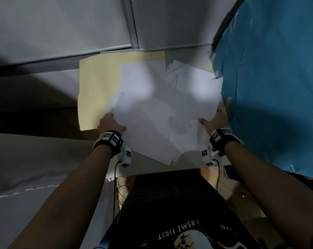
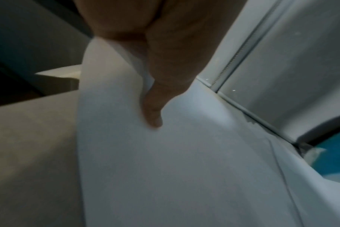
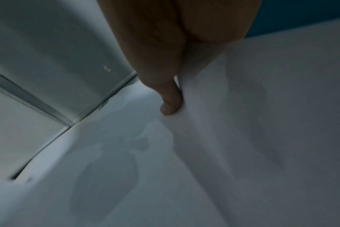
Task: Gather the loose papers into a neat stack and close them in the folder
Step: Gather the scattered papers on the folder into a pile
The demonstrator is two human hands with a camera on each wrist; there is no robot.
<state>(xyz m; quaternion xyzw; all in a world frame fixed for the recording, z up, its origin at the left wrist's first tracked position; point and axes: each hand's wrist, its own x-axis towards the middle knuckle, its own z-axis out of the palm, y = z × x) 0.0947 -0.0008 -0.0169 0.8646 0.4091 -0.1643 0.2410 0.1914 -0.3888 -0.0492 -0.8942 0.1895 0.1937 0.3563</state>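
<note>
Head view: the left hand [image 1: 110,123] and right hand [image 1: 214,121] each pinch the fanned papers [image 1: 157,112] between them. A tan folder [image 1: 96,90] lies open beyond the left hand, under the papers.

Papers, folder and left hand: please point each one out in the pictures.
papers [image 1: 152,112], head view, middle of the top sheet.
folder [image 1: 96,83], head view, bare yellow cover.
left hand [image 1: 110,123], head view, back of the hand.
</note>
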